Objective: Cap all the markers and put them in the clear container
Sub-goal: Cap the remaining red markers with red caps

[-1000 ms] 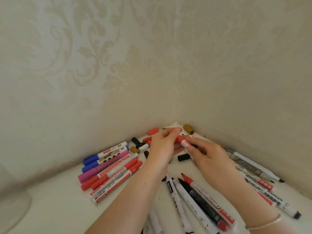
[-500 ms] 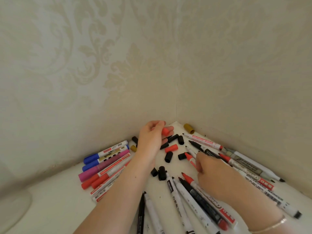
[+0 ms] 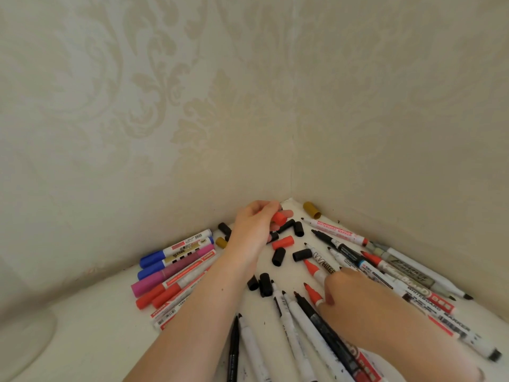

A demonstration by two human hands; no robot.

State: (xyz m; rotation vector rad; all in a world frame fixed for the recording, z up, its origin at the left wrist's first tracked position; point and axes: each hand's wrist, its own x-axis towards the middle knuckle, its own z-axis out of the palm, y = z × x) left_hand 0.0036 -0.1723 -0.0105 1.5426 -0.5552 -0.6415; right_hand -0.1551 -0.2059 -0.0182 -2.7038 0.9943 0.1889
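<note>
**Operator:** From my remote station I logged the surface left to right. At far left a pale rounded object (image 3: 24, 334) sat at the frame edge; I could not tell whether it was the clear container. Next came the capped markers (image 3: 176, 260), lying parallel along the left wall. I judged this to be the finished group, kept apart from the uncapped stock.

**Reviewer:** And the caps?

**Operator:** Loose black caps (image 3: 278, 256) and one loose red cap (image 3: 283, 242) lay scattered in the corner, within reach of both hands. A gold cap (image 3: 312, 210) rested against the right wall.

**Reviewer:** State of the hands?

**Operator:** The left hand (image 3: 254, 230) hung over the caps with its fingers curled, pinching a held red cap (image 3: 279, 218) between thumb and fingertips. The right hand (image 3: 355, 296) lay lower, knuckles up, on the uncapped markers (image 3: 344, 244). Its fingers curled at a red-tipped marker (image 3: 312, 293), but the grip was hidden beneath the hand, so I could not tell whether it was closed on that marker or only touching it.

**Reviewer:** Step in hand?

**Operator:** By my judgement, matching the cap to a red tip.
</note>
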